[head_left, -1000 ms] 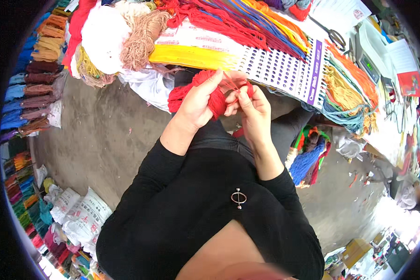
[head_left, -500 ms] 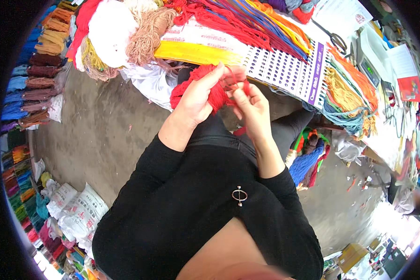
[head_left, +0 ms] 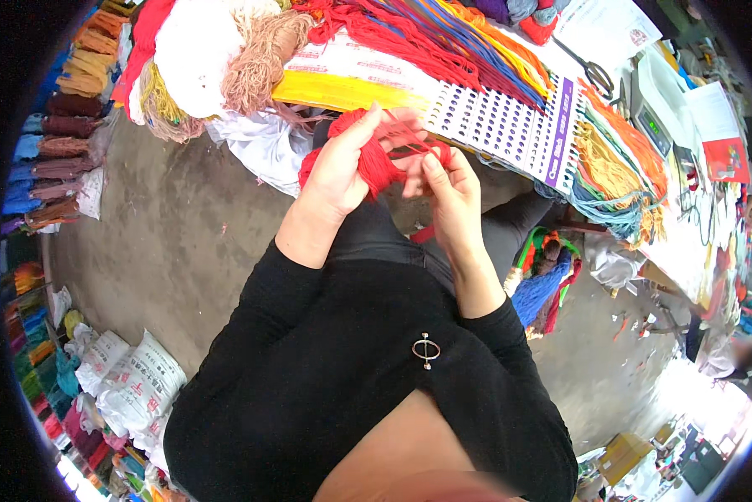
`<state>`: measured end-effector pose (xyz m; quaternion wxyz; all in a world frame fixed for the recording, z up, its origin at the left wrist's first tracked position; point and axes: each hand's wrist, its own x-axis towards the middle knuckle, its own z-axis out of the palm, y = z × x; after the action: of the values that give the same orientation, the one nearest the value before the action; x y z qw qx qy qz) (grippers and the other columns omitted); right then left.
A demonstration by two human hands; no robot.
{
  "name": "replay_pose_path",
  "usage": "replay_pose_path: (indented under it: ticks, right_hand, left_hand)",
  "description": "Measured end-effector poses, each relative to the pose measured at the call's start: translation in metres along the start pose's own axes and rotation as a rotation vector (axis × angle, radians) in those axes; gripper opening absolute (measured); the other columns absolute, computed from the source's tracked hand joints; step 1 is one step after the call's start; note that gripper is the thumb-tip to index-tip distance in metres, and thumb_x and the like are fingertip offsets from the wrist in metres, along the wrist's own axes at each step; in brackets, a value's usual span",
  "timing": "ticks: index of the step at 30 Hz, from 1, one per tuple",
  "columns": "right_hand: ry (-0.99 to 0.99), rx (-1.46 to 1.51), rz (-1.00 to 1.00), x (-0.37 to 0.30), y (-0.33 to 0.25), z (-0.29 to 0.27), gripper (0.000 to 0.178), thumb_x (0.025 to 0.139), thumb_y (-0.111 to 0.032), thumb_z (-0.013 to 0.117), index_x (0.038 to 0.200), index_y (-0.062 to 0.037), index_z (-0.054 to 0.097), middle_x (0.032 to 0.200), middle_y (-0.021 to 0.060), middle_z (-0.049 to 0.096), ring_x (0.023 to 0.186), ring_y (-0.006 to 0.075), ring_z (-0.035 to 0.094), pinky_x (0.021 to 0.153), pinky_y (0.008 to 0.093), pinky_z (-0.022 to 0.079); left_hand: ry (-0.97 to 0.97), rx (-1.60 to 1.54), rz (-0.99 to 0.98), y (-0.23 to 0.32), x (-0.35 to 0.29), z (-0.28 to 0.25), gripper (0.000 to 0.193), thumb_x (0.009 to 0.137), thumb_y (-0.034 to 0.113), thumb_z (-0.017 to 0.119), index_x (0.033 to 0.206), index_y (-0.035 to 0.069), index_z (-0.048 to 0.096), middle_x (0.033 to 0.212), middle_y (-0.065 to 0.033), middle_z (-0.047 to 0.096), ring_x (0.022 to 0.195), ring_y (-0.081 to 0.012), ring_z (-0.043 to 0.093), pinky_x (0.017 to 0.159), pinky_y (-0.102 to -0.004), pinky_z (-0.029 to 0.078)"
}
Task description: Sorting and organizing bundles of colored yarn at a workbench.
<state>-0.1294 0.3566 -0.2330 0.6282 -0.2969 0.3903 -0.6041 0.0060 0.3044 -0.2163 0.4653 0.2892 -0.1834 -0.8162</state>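
A bundle of bright red yarn [head_left: 379,171] is held up over my lap, in front of the table edge. My left hand [head_left: 341,174] cups it, thumb raised along the near side and fingers reaching behind. From the bundle a few red strands stretch across to my right hand [head_left: 451,188], whose thumb and forefinger are pinched on them. The fingertips of the left hand lie partly behind the strands and are slightly blurred.
Ahead, the table holds a white punched sample card [head_left: 497,125] with a purple edge, red yarn hanks [head_left: 393,42], black scissors [head_left: 595,74] and a scale [head_left: 650,125]. Colourful yarn hangs at the left [head_left: 66,146]. White sacks [head_left: 142,381] lie lower left; a yarn-filled basket [head_left: 543,289] stands right.
The red strands between my hands now stretch more visibly, with the hands slightly farther apart. The left hand and yarn bundle have shifted a little left in the view.
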Motion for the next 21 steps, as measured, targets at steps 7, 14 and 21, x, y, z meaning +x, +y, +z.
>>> replay_pose_path:
  ticks: [7, 14, 21]
  right_hand:
    - [0.021, -0.971, -0.304, -0.010, -0.015, -0.009, 0.016, 0.087, -0.015, 0.058, 0.087, 0.0003, 0.055, 0.069, 0.0076, 0.058, 0.060, 0.0187, 0.057, 0.057, 0.0297, 0.044]
    - [0.220, 0.329, -0.467, -0.003, -0.103, -0.106, 0.023, 0.094, -0.018, 0.043, 0.106, 0.0004, 0.051, 0.112, 0.0166, 0.056, 0.103, 0.0259, 0.055, 0.095, 0.0442, 0.042]
    - [0.219, 0.726, -0.515, -0.045, -0.212, -0.232, 0.007, 0.084, 0.002, 0.040, 0.080, -0.0032, 0.042, 0.072, 0.0036, 0.040, 0.059, 0.0121, 0.036, 0.052, 0.0240, 0.027]
  left_hand:
    - [0.004, 0.646, 0.221, 0.021, -0.009, -0.015, 0.051, 0.096, 0.041, 0.036, 0.089, -0.001, 0.064, 0.051, 0.0036, 0.046, 0.040, -0.0049, 0.036, 0.040, -0.0189, 0.027]
    - [0.258, -0.068, 0.207, 0.124, -0.032, -0.141, 0.037, 0.092, 0.031, 0.052, 0.061, 0.016, 0.037, 0.045, 0.0089, 0.025, 0.034, -0.0033, 0.021, 0.032, -0.0192, 0.016]
    - [0.929, 0.154, 0.619, 0.251, -0.090, -0.362, 0.033, 0.089, 0.031, 0.054, 0.098, -0.001, 0.051, 0.097, -0.0155, 0.060, 0.080, -0.0246, 0.061, 0.062, -0.0330, 0.055]
